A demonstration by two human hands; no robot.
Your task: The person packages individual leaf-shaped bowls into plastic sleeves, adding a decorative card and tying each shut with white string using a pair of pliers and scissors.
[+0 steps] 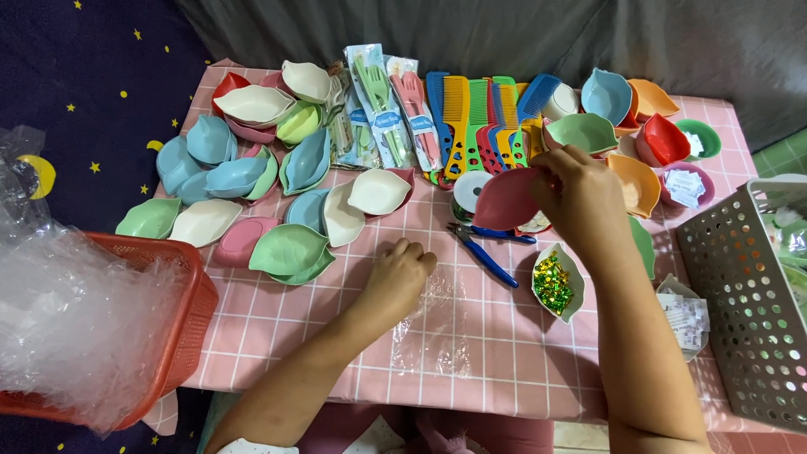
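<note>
Fingers of right hand [580, 197] pinching dark-pink leaf dish [507, 200] (raised), left hand [399, 277] curled on clear bag [437, 324]

table [504, 353]: low, under a pink cloth with a white grid | behind: grey fabric backdrop [504, 34] along the far edge | left: dark navy cloth [76, 76] with small yellow stars and a moon | right: strip of green tiled floor [786, 155] | light: even, soft, indoor
</note>
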